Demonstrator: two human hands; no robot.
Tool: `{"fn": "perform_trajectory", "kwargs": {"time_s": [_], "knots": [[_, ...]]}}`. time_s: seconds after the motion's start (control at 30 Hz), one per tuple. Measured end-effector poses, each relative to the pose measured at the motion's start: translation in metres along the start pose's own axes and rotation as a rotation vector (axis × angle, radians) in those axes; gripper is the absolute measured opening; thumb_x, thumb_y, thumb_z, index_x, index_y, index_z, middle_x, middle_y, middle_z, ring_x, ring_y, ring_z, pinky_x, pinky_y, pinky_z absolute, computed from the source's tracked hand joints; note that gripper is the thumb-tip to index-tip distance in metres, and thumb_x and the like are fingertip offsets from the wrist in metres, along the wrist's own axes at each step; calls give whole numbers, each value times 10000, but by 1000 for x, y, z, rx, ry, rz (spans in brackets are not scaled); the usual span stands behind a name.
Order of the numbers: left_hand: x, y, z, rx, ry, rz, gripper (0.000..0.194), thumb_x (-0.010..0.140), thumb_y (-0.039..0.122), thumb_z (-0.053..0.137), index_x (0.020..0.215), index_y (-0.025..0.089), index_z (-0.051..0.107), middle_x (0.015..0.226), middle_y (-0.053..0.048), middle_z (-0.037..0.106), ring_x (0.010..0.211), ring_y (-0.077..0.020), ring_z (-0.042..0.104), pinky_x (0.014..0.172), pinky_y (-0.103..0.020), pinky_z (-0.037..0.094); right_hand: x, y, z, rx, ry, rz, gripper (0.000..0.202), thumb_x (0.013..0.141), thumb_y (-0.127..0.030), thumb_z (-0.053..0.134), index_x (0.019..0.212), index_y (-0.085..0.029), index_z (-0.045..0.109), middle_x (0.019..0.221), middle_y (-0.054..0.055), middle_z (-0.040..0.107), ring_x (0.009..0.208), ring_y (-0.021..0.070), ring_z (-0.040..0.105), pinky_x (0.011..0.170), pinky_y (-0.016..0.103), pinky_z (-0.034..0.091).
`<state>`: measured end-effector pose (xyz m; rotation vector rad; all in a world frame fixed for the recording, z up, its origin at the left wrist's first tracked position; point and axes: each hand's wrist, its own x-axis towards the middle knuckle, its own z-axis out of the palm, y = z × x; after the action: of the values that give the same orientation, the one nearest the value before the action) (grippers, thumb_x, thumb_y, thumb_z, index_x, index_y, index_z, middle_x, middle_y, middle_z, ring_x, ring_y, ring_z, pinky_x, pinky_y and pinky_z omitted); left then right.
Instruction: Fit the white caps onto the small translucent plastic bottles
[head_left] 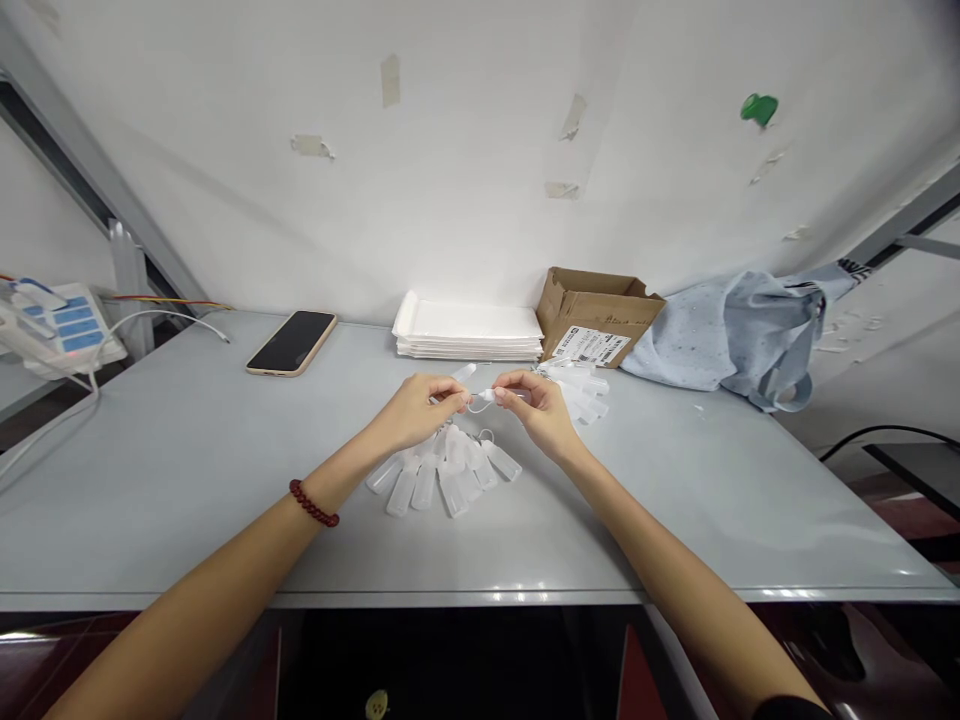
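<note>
Above the middle of the table, my left hand [429, 405] and my right hand [537, 408] meet fingertip to fingertip, both pinched. Between them is a small white cap-like piece [487, 394] with a thin looped strap; its far end is hidden in my right fingers. What my left finger and thumb pinch is too small to make out, perhaps a thin tip. Just below my hands, several small translucent plastic bottles [424, 482] lie fanned out on the table. More translucent bottles [585, 385] lie behind my right hand, and one bottle [464, 374] shows beyond my left fingers.
A stack of white padded envelopes [472, 330] stands against the wall beside an open cardboard box [600, 300]. A light blue cloth bag [720, 335] lies to the right. On the left are a phone [292, 343] and a power strip [71, 325] with a white cable [94, 385].
</note>
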<state>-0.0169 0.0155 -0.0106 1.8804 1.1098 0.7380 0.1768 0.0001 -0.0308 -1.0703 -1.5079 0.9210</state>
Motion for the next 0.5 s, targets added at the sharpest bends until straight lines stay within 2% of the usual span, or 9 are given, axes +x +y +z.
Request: {"fn": "perform_trajectory", "kwargs": {"time_s": [0.5], "knots": [[0, -1, 5, 10, -6, 27, 263, 817, 353, 511, 763, 168, 689, 748, -29, 682, 748, -187, 616, 652, -264, 441, -2, 3, 0, -7, -13, -2, 150, 764, -336, 647, 772, -187, 641, 790, 26, 625, 762, 160, 576, 724, 312, 458]]}}
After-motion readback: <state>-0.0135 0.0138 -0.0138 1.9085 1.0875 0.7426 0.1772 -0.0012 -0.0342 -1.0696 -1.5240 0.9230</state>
